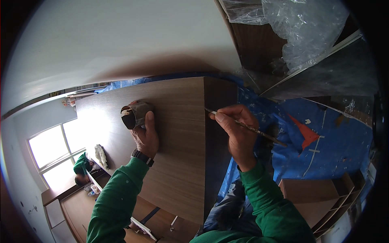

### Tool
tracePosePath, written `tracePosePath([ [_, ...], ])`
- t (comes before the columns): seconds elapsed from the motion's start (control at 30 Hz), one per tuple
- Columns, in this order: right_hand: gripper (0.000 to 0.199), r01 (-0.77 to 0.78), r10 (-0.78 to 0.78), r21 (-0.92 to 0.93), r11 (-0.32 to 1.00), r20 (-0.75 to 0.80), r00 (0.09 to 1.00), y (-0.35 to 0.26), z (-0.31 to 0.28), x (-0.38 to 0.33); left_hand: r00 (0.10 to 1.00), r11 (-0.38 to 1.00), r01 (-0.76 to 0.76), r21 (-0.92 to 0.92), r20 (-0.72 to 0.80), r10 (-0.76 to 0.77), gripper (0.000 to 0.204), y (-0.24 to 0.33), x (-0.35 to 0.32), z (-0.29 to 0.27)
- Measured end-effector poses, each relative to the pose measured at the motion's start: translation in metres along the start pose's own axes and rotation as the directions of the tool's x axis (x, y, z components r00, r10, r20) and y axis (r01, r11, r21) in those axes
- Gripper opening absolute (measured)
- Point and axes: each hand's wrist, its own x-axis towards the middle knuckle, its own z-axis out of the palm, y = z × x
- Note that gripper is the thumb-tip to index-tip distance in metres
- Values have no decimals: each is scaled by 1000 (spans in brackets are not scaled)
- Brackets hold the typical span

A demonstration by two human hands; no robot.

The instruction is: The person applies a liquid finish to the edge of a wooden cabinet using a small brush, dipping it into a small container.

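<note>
A large wood-grain cabinet box (174,162) spreads out in front of me, its dark narrow side (221,91) facing right. Over its broad face, my left hand (146,139) is closed around a small open can (142,113) with dark contents and a pale smear inside the rim. The can is tilted, its mouth toward the left. To the right, my right hand (242,133) pinches a thin paintbrush (259,133) with a stained handle. The brush tip is at the cabinet's vertical edge; whether it touches I cannot tell.
Blue tarp (336,150) with a red patch (306,133) covers the right side. Clear plastic sheeting (308,28) hangs at the upper right. A shelf unit (312,190) stands lower right. At the left, another person in green (82,164) bends near a window (48,148) and a crumpled cloth (101,156).
</note>
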Motion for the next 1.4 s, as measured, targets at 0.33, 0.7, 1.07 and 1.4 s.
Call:
tracePosePath([
  [0.33,8,-17,18,42,999,-34,999,-2,4,-1,1000,1000,17,18,15,-17,41,2,0,-2],
  [0.7,6,-48,48,-6,999,-6,999,-2,-2,-9,999,998,25,62,33,-27,39,0,0,-3],
  [1.07,7,-1,1,19,1000,-14,1000,1,1,-7,1000,999,20,35,13,-20,38,-2,0,-2],
  [1.4,8,-16,16,10,1000,8,1000,2,-3,-8,999,999,40,1,8,-40,40,11,0,0],
])
